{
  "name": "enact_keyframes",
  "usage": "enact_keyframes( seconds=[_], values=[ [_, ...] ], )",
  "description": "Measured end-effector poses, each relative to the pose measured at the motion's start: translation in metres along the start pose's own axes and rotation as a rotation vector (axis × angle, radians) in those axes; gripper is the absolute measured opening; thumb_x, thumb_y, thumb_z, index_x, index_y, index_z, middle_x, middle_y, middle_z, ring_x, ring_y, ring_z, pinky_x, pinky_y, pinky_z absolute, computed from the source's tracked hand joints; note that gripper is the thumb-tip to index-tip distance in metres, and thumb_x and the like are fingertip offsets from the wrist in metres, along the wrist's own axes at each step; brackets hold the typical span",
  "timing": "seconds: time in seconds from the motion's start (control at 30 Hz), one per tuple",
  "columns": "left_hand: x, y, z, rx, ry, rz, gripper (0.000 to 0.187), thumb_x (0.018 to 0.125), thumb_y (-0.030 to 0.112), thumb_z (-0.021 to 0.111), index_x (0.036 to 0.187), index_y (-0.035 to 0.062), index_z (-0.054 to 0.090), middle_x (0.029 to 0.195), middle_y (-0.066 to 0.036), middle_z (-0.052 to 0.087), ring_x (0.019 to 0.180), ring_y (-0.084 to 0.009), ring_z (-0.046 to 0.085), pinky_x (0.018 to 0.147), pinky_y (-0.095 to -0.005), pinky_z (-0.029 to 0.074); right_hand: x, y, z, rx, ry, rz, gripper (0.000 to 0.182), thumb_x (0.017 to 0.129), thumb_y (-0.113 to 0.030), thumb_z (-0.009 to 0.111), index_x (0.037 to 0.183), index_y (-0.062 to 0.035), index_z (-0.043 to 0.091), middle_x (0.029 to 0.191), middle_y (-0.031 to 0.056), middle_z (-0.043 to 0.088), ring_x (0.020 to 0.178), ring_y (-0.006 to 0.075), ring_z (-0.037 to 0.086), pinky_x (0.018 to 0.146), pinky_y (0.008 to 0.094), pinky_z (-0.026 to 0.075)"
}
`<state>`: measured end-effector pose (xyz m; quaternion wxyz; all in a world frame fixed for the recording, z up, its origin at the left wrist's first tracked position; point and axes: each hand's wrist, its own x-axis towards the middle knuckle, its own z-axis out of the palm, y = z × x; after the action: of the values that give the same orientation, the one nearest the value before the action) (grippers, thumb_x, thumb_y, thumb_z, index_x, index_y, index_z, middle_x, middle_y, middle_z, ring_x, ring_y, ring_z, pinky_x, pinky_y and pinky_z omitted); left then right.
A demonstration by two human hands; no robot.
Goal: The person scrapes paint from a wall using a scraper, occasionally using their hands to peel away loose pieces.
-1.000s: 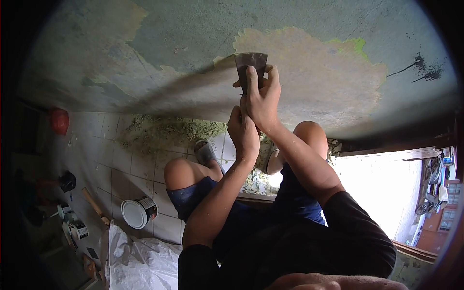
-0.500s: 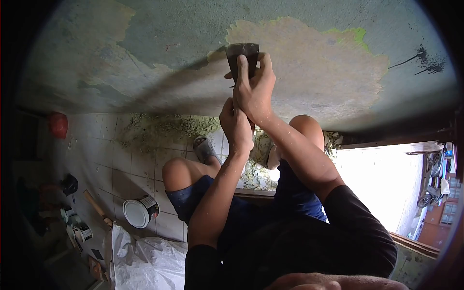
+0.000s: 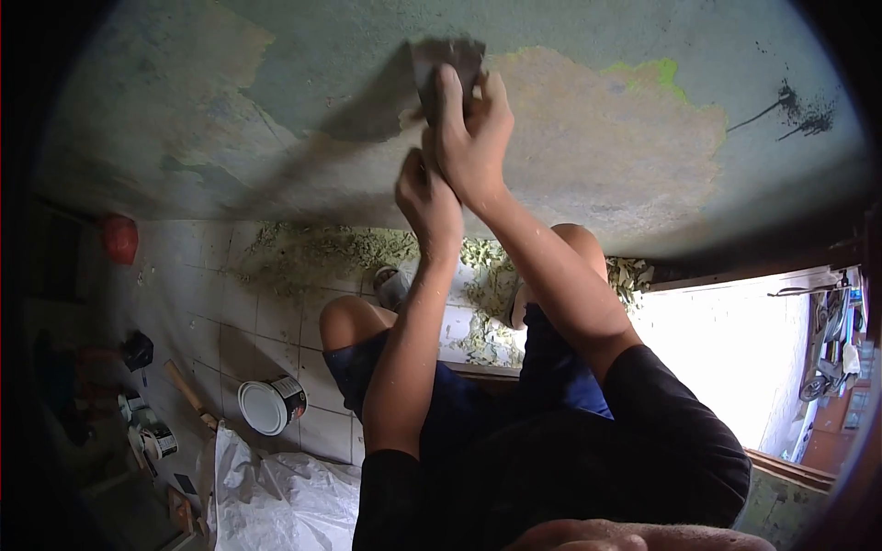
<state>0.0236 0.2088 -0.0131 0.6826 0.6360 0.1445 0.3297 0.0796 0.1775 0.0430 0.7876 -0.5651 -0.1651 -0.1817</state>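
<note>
A paint scraper (image 3: 447,66) with a wide dark blade lies against the wall (image 3: 588,129), its edge at the green paint beside a bare beige patch. My right hand (image 3: 473,151) is closed on it, the thumb stretched along the blade and the fingers behind. Just below, my left hand (image 3: 430,197) is wrapped round what seems to be the lower end of the handle, touching my right wrist. The handle itself is hidden by both hands. Black marks spot the wall at the right.
Green paint flakes (image 3: 367,248) litter the tiled floor (image 3: 322,404) along the wall's foot. To the left stand a paint tub (image 3: 264,409) and a red object (image 3: 119,239). A white plastic sheet (image 3: 285,500) is near my left side. A bright doorway (image 3: 717,358) opens at the right.
Both hands and the scraper have moved up the wall and slightly left, the blade passing from the edge of the bare patch onto green paint. The grip looks the same.
</note>
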Motion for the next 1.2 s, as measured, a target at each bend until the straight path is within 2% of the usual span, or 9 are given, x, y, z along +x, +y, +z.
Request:
enact_keyframes(
  seconds=[0.07,0.17,0.27,0.4,0.47,0.53,0.73,0.87,1.2],
  values=[
    [-0.028,-0.026,0.006,-0.034,0.022,-0.118,0.045,0.109,0.035,0.049,0.098,-0.0043,0.065,0.075,-0.010,0.065,0.068,-0.0158,0.060,0.064,-0.0346,0.047,-0.019,0.025,-0.026,-0.137,-0.080,0.107,0.023,0.104,-0.016,0.063,0.097,0.0026,0.052,0.072,0.0172,0.070,0.065,0.0183,0.072,0.055,0.0333,0.052],
    [-0.073,-0.056,-0.001,-0.214,-0.188,-0.704,0.056,0.109,0.048,0.040,0.122,-0.0033,0.061,0.099,-0.013,0.069,0.087,-0.0178,0.067,0.073,-0.0338,0.051,-0.037,0.029,-0.061,-0.617,-0.439,0.318,0.025,0.099,-0.018,0.061,0.104,0.0030,0.048,0.080,0.0322,0.068,0.078,0.0513,0.068,0.071,0.0544,0.054],
    [-0.083,-0.050,0.000,-0.301,-0.269,-0.852,0.055,0.109,0.047,0.037,0.121,-0.0011,0.061,0.103,-0.014,0.069,0.083,-0.0149,0.067,0.072,-0.0324,0.052,-0.036,0.032,-0.094,-0.766,-0.648,0.270,0.025,0.096,-0.016,0.059,0.106,0.0027,0.046,0.087,0.0360,0.066,0.087,0.0565,0.064,0.077,0.0590,0.052],
    [-0.046,0.003,-0.019,0.946,-0.975,-0.417,0.048,0.105,0.043,0.053,0.110,-0.0028,0.067,0.102,-0.021,0.072,0.091,-0.0342,0.070,0.082,-0.0457,0.054,-0.032,0.026,-0.148,-0.982,-0.822,0.345,0.023,0.098,-0.009,0.059,0.111,0.0042,0.046,0.075,0.0222,0.071,0.071,0.0403,0.072,0.065,0.0473,0.056],
    [-0.051,-0.029,-0.041,1.112,-0.692,0.034,0.046,0.098,0.044,0.066,0.093,-0.0010,0.073,0.089,-0.023,0.074,0.087,-0.0416,0.071,0.082,-0.0485,0.055,-0.035,0.020,-0.170,-1.033,-0.880,0.472,0.023,0.093,-0.003,0.057,0.113,0.0053,0.048,0.075,0.0239,0.071,0.070,0.0409,0.072,0.065,0.0477,0.056],
    [-0.031,-0.036,-0.046,1.137,-0.715,0.033,0.044,0.097,0.042,0.067,0.090,-0.0010,0.073,0.088,-0.022,0.074,0.088,-0.0429,0.071,0.082,-0.0491,0.055,-0.040,0.006,-0.182,-1.126,-1.147,0.752,0.031,0.088,0.001,0.054,0.118,0.0064,0.051,0.081,0.0260,0.072,0.075,0.0416,0.073,0.066,0.0477,0.057],
    [-0.031,-0.007,0.004,1.278,-0.968,-0.318,0.056,0.099,0.045,0.066,0.086,-0.0092,0.070,0.089,-0.025,0.074,0.083,-0.0343,0.076,0.078,-0.0441,0.060,-0.083,0.013,-0.209,-0.858,-1.471,0.637,0.045,0.080,0.002,0.056,0.125,0.0085,0.053,0.108,0.0286,0.070,0.100,0.0431,0.070,0.084,0.0465,0.055],
    [-0.043,-0.019,0.042,1.263,-1.040,-0.516,0.068,0.099,0.050,0.066,0.083,-0.0168,0.068,0.075,-0.025,0.072,0.071,-0.0268,0.078,0.070,-0.0392,0.063,-0.094,-0.033,-0.202,-0.723,-1.102,0.968,0.026,0.079,0.002,0.055,0.099,0.0157,0.065,0.093,0.0312,0.073,0.090,0.0410,0.075,0.079,0.0476,0.059],
    [-0.023,-0.080,0.100,1.320,-1.040,-0.010,0.025,0.077,0.020,0.066,0.079,-0.0009,0.078,0.072,-0.019,0.073,0.067,-0.0374,0.074,0.080,-0.0438,0.059,-0.119,0.005,-0.238,-0.469,-0.623,0.664,0.054,0.085,-0.003,0.054,0.136,0.0135,0.045,0.095,0.0312,0.073,0.073,0.0369,0.076,0.068,0.0449,0.061]
  ],
)
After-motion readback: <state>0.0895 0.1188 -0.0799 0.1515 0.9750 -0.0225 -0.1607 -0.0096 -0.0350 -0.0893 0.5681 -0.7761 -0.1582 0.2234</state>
